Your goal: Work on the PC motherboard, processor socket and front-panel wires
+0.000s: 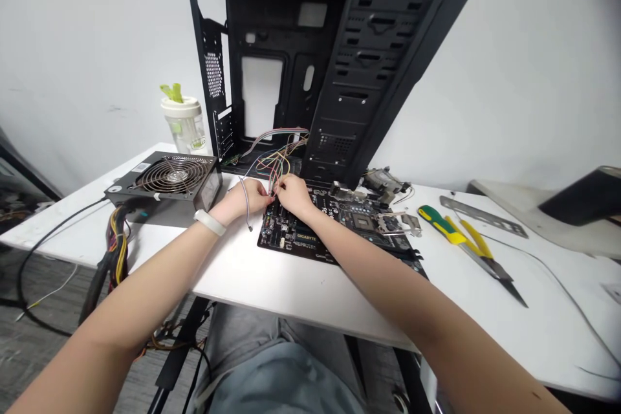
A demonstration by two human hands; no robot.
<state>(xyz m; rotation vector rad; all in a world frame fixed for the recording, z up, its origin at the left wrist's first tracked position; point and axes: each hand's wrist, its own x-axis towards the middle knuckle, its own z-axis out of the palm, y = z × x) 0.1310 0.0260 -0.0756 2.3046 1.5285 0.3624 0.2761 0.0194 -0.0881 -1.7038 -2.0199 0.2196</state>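
A black motherboard [305, 237] lies flat on the white table, in front of an upright computer case. Thin coloured wires [277, 160] run from inside the case down to the board's left edge. There my left hand [246, 198] pinches wire ends, with one loose wire hanging over its back. Close beside it, nearly touching, my right hand [294, 196] reaches over the board with fingers closed on the same wires. The small plugs between the fingertips are mostly hidden. A white band circles my left wrist.
The black computer case [339, 77] stands behind the board. Left are a power supply [169, 181] with bundled cables and a lidded cup [184, 123]. Right lie green-and-yellow pliers [444, 226], a metal plate [480, 215] and a thin cable. The table's front edge [301, 323] is near my lap.
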